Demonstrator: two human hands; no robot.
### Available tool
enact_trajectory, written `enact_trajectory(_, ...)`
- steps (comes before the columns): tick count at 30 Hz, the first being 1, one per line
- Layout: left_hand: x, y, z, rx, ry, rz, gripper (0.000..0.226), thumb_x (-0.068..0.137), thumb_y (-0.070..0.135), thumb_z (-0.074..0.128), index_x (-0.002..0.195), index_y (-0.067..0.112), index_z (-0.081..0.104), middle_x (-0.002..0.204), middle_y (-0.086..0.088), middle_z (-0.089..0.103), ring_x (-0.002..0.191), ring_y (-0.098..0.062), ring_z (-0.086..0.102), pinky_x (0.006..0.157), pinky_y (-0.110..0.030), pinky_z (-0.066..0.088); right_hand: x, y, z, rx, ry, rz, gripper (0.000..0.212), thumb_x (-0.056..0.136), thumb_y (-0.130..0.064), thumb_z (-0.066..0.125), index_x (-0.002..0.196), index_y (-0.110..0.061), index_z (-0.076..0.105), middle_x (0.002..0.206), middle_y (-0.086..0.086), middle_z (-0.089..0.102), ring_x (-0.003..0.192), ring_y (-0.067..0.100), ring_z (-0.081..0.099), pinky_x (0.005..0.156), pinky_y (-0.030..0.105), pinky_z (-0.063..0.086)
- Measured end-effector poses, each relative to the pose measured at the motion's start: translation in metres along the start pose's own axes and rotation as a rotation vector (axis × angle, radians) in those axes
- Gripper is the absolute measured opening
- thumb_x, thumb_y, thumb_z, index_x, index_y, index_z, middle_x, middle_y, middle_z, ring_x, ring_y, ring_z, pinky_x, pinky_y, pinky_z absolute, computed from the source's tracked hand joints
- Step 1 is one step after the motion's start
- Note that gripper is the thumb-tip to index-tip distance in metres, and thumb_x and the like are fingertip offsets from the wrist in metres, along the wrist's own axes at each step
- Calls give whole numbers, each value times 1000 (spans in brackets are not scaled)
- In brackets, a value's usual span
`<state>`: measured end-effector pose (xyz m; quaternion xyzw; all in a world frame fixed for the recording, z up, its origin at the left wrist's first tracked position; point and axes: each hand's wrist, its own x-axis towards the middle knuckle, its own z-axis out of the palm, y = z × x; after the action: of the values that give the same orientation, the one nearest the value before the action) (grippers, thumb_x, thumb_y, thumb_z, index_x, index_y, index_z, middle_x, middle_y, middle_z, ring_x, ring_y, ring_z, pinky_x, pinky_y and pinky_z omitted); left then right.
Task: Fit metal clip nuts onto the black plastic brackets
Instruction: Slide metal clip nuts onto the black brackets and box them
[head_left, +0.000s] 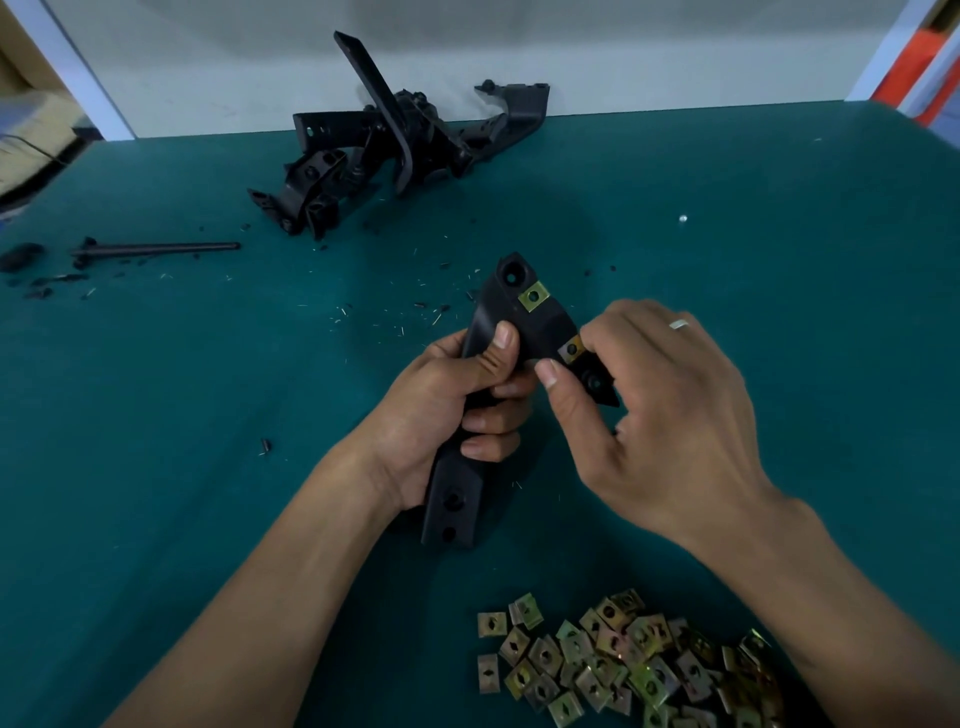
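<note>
My left hand (457, 410) grips the middle of a long black plastic bracket (501, 312), held just above the green table. One brass-coloured clip nut (533, 296) sits on the bracket's upper tab. My right hand (660, 415) pinches a second clip nut (571, 349) between thumb and fingers at the bracket's right-hand tab. A heap of several loose clip nuts (618, 665) lies on the table near the front edge, under my right forearm.
A pile of black brackets (395, 150) leans at the back of the green table (779, 234) against a white wall. A dark rod (156, 248) and black plastic scraps lie at the left. Small shavings are scattered mid-table.
</note>
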<state>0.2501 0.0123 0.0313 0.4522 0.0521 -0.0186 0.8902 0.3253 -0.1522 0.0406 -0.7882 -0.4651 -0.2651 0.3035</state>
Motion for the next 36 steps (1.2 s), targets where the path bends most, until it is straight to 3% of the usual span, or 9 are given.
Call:
enact_trajectory(6,-1,0,0,-25,-17,17,23,96,30,58,81,15,52,68,2,37,44,-4,29,36,-16,26,0,-1,0,45,-17,-1,29,101,-28,58,83,-5,58,76,3,51,69,24,46,69,41,41)
enact_trajectory(11,-3,-3,4,-19,-19,104,24,92,35,61,77,17,61,67,4,43,44,-2,34,37,-15,28,1,-6,-1,149,36,51,30,99,-33,60,86,-5,59,79,-7,45,68,14,38,65,29,36)
enact_trajectory(14,-2,-3,9,-20,20,171,26,91,42,60,83,16,61,67,5,45,46,-2,40,39,-15,36,-1,-5,0,317,-29,189,36,96,-48,60,86,-13,58,75,-8,53,65,16,52,57,34,45)
enact_trajectory(17,-4,-4,18,30,128,250,33,91,50,55,91,19,65,75,4,57,64,-9,56,51,-21,48,-3,-2,5,548,-175,315,38,95,-52,61,90,-15,69,80,-3,69,68,20,68,58,44,52)
enact_trajectory(21,-12,-2,32,-13,341,216,62,84,58,59,125,12,65,115,-7,72,103,-22,71,78,-29,58,-2,-4,7,667,-247,375,42,94,-49,64,74,-13,68,65,1,62,60,18,59,54,42,46)
enact_trajectory(24,-11,6,56,-72,386,184,72,89,66,45,132,12,63,125,-7,67,114,-25,67,78,-32,59,0,-16,-3,811,-311,407,26,96,-35,69,71,-27,64,65,-14,62,61,2,56,57,23,42)
enact_trajectory(29,-4,-11,94,131,349,273,54,104,55,37,124,14,67,119,-9,72,105,-25,69,79,-38,60,-5,-33,-43,917,-21,692,12,95,-10,67,83,-10,67,70,-5,57,64,5,50,60,28,42)
enact_trajectory(31,-6,-36,116,267,209,332,26,105,37,46,110,27,70,113,-1,74,106,-20,69,86,-36,59,-24,-30,-67,1019,160,862,9,96,-9,64,89,-6,68,79,2,59,74,12,54,68,33,45)
enact_trajectory(36,-28,-118,197,586,-38,276,23,96,27,51,106,29,71,98,5,75,88,-15,71,77,-35,57,-135,-29,-146,1025,477,1110,11,99,-4,58,100,5,63,84,15,51,79,25,42,63,31,37)
